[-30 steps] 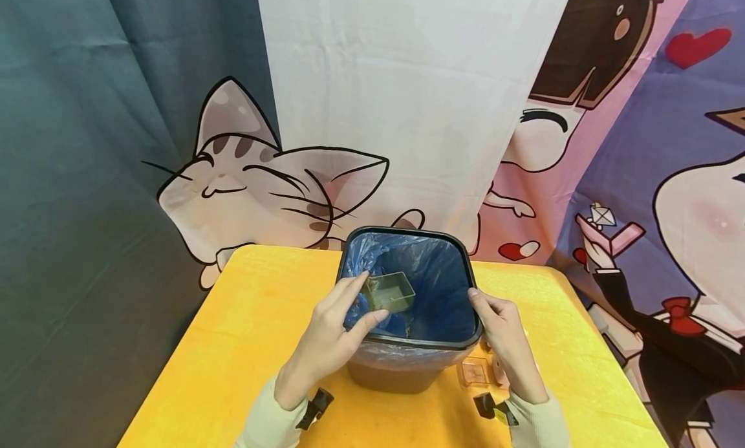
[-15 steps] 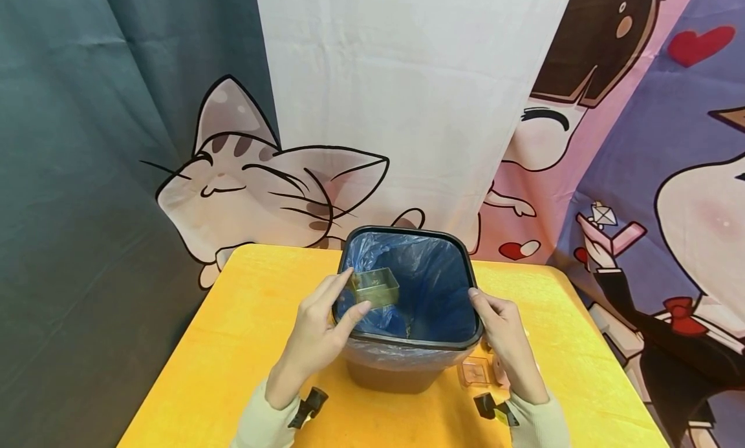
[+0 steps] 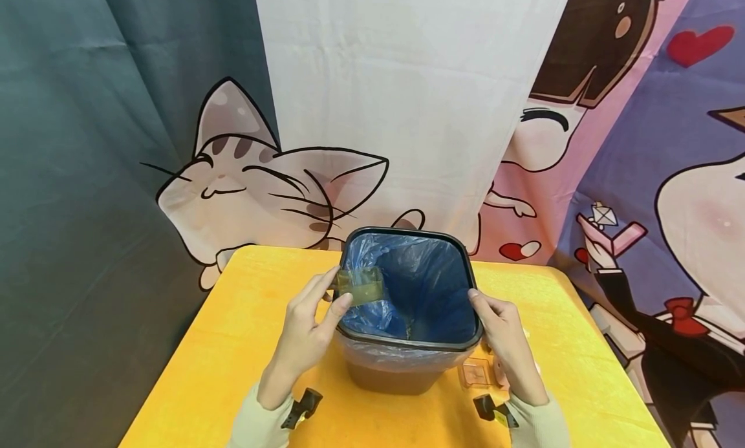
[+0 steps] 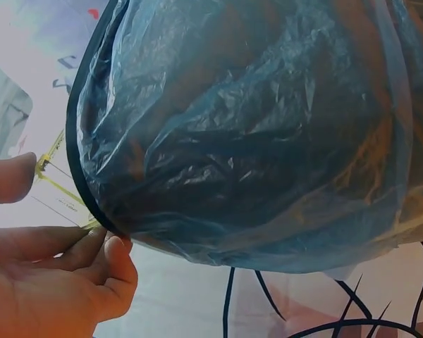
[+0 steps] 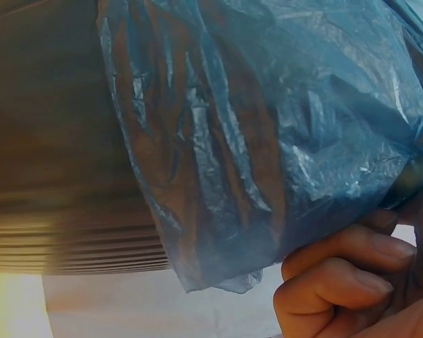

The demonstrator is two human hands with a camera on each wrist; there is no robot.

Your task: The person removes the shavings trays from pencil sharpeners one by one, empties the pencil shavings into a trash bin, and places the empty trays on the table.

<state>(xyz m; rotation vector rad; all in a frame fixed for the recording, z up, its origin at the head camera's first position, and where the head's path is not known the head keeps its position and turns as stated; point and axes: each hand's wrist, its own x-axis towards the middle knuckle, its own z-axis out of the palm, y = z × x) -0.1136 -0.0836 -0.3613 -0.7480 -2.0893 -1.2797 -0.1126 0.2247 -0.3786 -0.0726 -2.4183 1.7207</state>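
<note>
A trash bin (image 3: 396,382) stands on the table, lined with a blue plastic bag (image 3: 433,293) that folds over its black rim. My left hand (image 3: 305,328) pinches a small see-through yellow-green box (image 3: 363,288) between thumb and fingers, over the bin's left rim. In the left wrist view, part of the box (image 4: 60,186) shows between the thumb and the bin's edge. My right hand (image 3: 503,325) grips the right side of the rim, with the thumb on top. The right wrist view has its curled fingers (image 5: 338,282) beneath the bag's fold.
On the yellow table (image 3: 221,370), a small clear orange box (image 3: 474,372) lies right of the bin. A pinkish thing (image 3: 499,372) beside it is partly behind my right hand. A cartoon-printed curtain (image 3: 407,112) hangs behind the table.
My left hand has moved left with the yellow-green box, from over the bin's opening to its left rim, and the box has tilted. The right hand stays on the rim.
</note>
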